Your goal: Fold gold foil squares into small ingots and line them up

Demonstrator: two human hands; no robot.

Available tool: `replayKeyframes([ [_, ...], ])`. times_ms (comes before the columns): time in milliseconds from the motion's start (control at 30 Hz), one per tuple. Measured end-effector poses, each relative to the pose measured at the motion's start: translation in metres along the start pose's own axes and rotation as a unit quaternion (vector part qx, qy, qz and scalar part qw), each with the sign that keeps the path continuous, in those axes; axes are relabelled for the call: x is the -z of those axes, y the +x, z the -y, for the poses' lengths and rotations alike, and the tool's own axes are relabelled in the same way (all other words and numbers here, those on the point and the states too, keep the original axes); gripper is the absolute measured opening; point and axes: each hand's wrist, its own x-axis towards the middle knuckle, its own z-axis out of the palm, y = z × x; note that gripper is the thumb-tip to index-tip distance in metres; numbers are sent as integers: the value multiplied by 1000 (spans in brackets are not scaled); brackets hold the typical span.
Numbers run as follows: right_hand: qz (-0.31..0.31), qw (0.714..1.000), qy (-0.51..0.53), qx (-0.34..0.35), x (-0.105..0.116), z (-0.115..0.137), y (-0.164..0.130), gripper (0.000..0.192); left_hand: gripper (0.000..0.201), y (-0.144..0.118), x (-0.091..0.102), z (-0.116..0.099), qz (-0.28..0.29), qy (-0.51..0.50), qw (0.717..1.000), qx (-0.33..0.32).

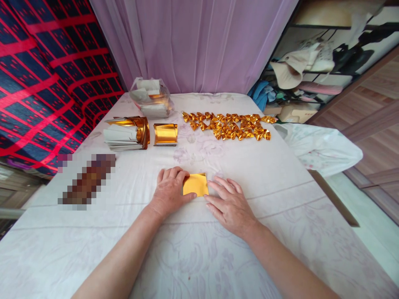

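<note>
My left hand [170, 189] lies knuckles up on the table [280, 174], its fingers curled and pressed down on the left edge of a small gold foil sheet [195, 184]; the grip is not closed around the sheet, only pinning it flat. My right hand [230, 205] rests just beside the sheet at its 4 o'clock, fingers spread and flat on the white cloth, the fingertips touching or nearly touching the sheet's lower right corner; I cannot tell which. The sheet sits flat between both hands, near the middle of the table.

At 11 o'clock from the sheet, well apart, stands a short stack of gold foil [165, 134], and just left of it a thicker pile of paper-backed foil [126, 133]. Beyond these, at 11 o'clock, a clear plastic bag [151, 97] holds more. At 1 o'clock lie rows of folded gold pieces [229, 125].
</note>
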Motion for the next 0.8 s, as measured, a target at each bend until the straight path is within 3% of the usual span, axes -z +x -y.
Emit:
replayKeyframes([
  [367,-11,1000,20,-4,1,-3,0,18,53,2,4,10,58,-24,998,0],
  [800,-29,999,31,16,-2,-6,-1,17,55,3,6,22,83,-34,995,-36],
])
